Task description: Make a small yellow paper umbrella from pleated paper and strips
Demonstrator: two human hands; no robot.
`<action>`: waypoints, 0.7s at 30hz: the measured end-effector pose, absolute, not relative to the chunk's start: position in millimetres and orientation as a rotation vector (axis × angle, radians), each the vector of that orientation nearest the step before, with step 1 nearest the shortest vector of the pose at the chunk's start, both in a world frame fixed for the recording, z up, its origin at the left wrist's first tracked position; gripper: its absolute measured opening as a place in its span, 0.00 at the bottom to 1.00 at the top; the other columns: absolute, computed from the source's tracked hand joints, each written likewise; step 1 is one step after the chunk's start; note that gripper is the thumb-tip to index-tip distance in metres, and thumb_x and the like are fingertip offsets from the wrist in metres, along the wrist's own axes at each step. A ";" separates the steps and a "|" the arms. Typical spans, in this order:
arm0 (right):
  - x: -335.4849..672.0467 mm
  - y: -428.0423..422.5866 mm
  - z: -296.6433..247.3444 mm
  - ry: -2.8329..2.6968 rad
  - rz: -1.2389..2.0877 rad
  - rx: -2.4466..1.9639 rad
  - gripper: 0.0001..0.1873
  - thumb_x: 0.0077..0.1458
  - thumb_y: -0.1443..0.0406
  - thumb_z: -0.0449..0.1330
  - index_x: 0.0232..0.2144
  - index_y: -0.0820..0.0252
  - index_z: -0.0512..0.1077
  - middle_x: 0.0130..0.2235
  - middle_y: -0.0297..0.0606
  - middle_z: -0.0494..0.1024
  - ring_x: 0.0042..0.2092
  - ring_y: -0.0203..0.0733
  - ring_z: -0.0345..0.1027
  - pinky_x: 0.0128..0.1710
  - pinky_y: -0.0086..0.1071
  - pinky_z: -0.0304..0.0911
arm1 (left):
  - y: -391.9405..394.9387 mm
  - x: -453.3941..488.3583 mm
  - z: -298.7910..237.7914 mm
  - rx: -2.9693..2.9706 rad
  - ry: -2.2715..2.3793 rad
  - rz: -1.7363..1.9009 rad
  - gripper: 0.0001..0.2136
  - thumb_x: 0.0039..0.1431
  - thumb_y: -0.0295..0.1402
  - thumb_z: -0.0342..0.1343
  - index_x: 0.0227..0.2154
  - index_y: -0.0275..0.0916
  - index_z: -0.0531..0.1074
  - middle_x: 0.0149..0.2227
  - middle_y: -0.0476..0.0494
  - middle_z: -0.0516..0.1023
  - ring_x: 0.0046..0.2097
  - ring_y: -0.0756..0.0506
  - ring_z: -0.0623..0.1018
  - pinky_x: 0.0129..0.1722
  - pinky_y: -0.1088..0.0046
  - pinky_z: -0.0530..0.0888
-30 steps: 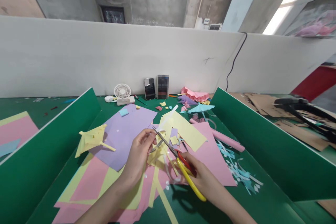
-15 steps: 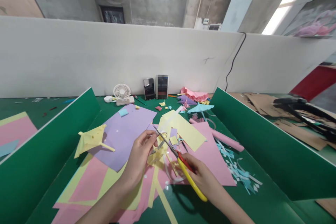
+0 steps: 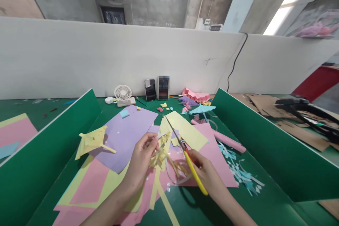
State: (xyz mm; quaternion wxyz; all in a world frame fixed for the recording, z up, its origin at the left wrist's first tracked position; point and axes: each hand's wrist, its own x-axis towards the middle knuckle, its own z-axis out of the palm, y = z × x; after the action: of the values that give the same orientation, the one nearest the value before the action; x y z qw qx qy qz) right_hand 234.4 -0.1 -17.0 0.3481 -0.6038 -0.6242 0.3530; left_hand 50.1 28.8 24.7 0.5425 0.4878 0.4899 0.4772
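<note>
My left hand (image 3: 145,152) is closed in a pinch on a short whitish strip (image 3: 161,135), possibly tape. Most of its fingers hide what lies under them. Scissors (image 3: 194,173) with yellow and red handles are in my right hand (image 3: 202,167). Their blades point up and away, to the right of the strip and apart from it, and look nearly together. Below and between my hands lies a heap of crumpled yellow paper scraps (image 3: 159,160). A pale curled strip (image 3: 182,181) runs out beside it.
A purple sheet (image 3: 119,137), a yellow sheet (image 3: 189,132) and a pink sheet (image 3: 212,162) cover the green table. A yellow paper umbrella (image 3: 92,139) lies left, blue scraps (image 3: 245,178) right. Green dividers (image 3: 265,148) flank the space. A fan (image 3: 123,93) and two phones (image 3: 150,90) stand behind.
The long translucent strip reaching up and right from my left hand is now only a short end. The scissors have moved right and turned more upright, away from my left fingers.
</note>
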 end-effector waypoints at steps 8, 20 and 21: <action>252.8 2.5 -25.3 -1.850 0.422 -1.857 0.17 0.49 0.59 0.53 0.38 0.62 0.71 0.23 0.38 0.71 0.26 0.45 0.64 0.25 0.32 0.59 | 51.5 18.7 15.6 1.645 1.481 1.258 0.20 0.57 0.39 0.45 0.53 0.46 0.59 0.25 0.54 0.65 0.26 0.51 0.65 0.27 0.77 0.64; 272.2 3.1 -40.2 -2.023 0.076 -1.791 0.15 0.49 0.58 0.57 0.38 0.59 0.72 0.33 0.42 0.79 0.31 0.47 0.68 0.28 0.34 0.63 | 92.7 -4.1 -25.8 2.049 1.580 1.095 0.12 0.53 0.33 0.46 0.35 0.39 0.73 0.36 0.38 0.77 0.42 0.38 0.72 0.46 0.57 0.62; 273.0 3.1 -40.5 -2.029 0.080 -1.803 0.15 0.49 0.59 0.58 0.39 0.59 0.71 0.33 0.42 0.79 0.31 0.47 0.68 0.28 0.34 0.63 | 92.1 -4.1 -24.3 2.002 1.579 1.109 0.11 0.54 0.33 0.46 0.35 0.39 0.73 0.38 0.39 0.77 0.43 0.38 0.72 0.46 0.57 0.63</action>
State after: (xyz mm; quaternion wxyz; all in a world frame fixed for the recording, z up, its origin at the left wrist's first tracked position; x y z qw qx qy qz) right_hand 273.0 3.1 -40.5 0.2114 -0.6488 -0.7304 0.0288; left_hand -4.1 92.1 -24.3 0.1796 0.7082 0.5587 0.3925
